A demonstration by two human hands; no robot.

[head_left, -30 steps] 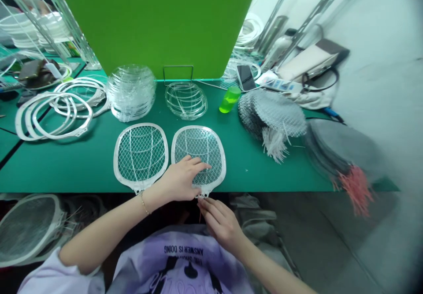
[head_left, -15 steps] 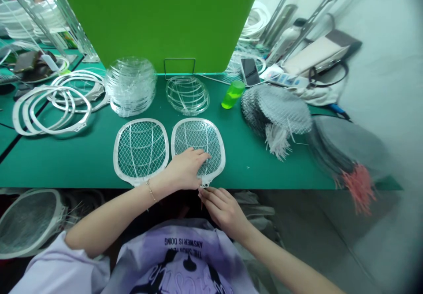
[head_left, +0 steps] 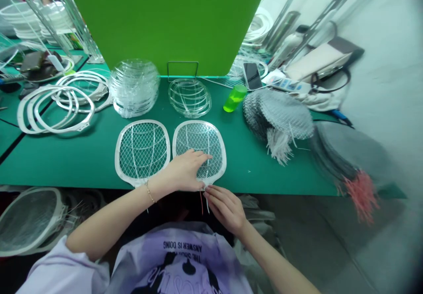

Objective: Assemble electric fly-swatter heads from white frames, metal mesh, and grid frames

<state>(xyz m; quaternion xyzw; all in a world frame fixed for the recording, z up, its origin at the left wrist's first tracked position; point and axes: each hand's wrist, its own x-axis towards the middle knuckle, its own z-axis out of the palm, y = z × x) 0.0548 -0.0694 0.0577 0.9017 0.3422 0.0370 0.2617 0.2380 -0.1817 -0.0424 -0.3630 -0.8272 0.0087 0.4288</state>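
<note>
Two white racket frames with metal mesh lie side by side at the table's front edge: a left racket head (head_left: 142,150) and a right racket head (head_left: 216,153). My left hand (head_left: 187,170) rests flat across the right one, fingers stretched over its mesh, thumb near the bottom tab. At that tab my right hand (head_left: 228,208) has its fingertips pinched together; what lies between them is hidden. A thin red wire (head_left: 202,203) and a white wire (head_left: 208,206) hang below the tab, beside my right fingers.
Behind the racket heads stand a tall stack of clear plastic rings (head_left: 134,89) and a smaller pile (head_left: 190,98). White frames (head_left: 28,113) lie left. At right are a green cup (head_left: 235,98), grey mesh sheets (head_left: 287,111), darker mesh with red wires (head_left: 350,144) and a phone (head_left: 252,76).
My right hand has shifted slightly right at the tab, and the red and white wires now show hanging below it. My left hand stays on the mesh. The view has shifted a little.
</note>
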